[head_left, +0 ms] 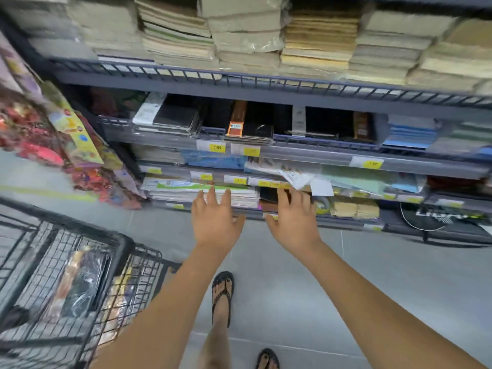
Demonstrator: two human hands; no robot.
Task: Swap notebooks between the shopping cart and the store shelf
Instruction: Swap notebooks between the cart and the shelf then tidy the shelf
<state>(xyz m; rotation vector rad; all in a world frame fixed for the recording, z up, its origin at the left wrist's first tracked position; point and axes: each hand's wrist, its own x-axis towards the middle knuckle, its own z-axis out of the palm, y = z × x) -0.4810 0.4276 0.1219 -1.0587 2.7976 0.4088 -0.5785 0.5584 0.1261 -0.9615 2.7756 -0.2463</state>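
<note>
My left hand (pixel 214 219) and my right hand (pixel 294 218) are both stretched forward, fingers spread, holding nothing, in front of the lower shelves of a grey store shelf (pixel 266 89). Black notebooks with an orange-brown band (pixel 249 123) lie stacked on the middle shelf, above my hands. A wrapped dark notebook with an orange-brown strip (pixel 80 283) lies in the black wire shopping cart (pixel 125 243) at the lower left. A stack of thin exercise books (pixel 234 197) sits right behind my left fingertips.
Thick piles of beige books (pixel 245 35) fill the top shelf. Yellow price tags (pixel 217 147) line the shelf edges. Colourful packets (pixel 69 134) hang at the left. My sandalled feet (pixel 222 291) stand on grey floor tiles between cart and shelf.
</note>
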